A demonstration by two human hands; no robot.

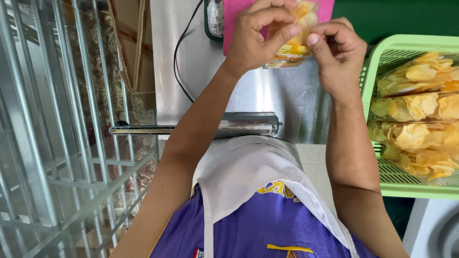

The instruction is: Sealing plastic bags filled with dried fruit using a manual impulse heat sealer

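Observation:
Both of my hands hold one clear plastic bag of yellow chips (295, 33) above a steel table (267, 93). My left hand (258, 36) pinches the bag's left side between thumb and fingers. My right hand (337, 52) grips its right edge with the fingertips. A yellow label shows at the bag's lower part. Most of the bag is hidden behind my fingers.
A green plastic basket (382, 57) at the right holds several sealed bags of chips (420, 110). A long metal bag sealer (229, 126) lies at the table's near edge, with a black cable (179, 57) running back. A pink tray (229, 19) and a wire rack (62, 143) are nearby.

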